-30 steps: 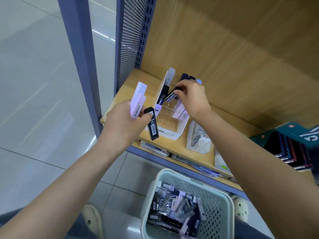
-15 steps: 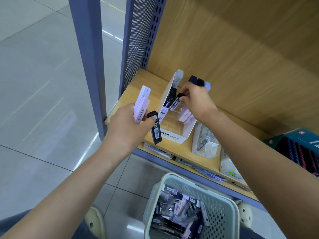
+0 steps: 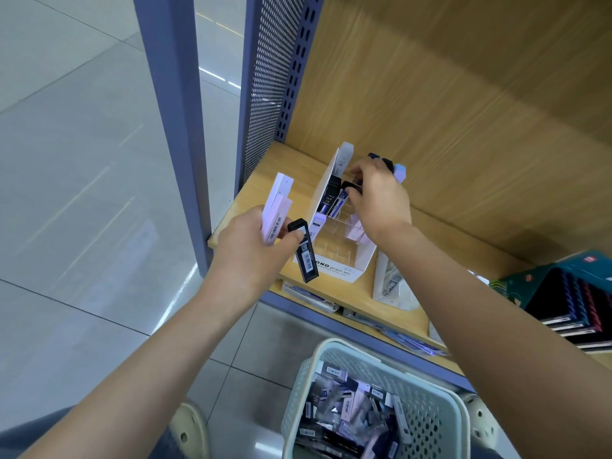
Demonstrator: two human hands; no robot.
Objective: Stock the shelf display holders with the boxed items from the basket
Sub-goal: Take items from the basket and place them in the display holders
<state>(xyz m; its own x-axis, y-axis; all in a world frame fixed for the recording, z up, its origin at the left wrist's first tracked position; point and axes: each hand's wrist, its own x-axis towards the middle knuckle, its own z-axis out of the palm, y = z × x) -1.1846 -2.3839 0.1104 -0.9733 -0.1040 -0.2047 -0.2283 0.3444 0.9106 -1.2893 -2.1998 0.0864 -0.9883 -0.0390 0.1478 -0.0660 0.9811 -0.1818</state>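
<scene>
Reaching over the wooden shelf (image 3: 265, 170), the right grip (image 3: 381, 203) is clamped on a dark box (image 3: 342, 197), with fingers curled round its upper end. That box is tilted, its lower end inside a rear compartment of the white holder (image 3: 334, 265). The holder stands near the left end of the shelf, beside the perforated panel (image 3: 265, 77). More dark boxes stand upright in the rear row, against the holder's left wall. The clear front compartments show no boxes. The left grip (image 3: 251, 253) hovers just in front of the holder and is clamped on several items. Two white boxes (image 3: 277, 203) point upward from it, and a black box (image 3: 306, 256) hangs downward with its barcode label facing out. The basket (image 3: 427, 405) sits on the floor below the shelf edge, between the person's forearms. It holds a loose pile of stock (image 3: 347, 415) in dark and pale packs. Clear packets (image 3: 392, 286) lie on the shelf just right of the holder. A stack of notebooks (image 3: 579, 303) sits farther right.
</scene>
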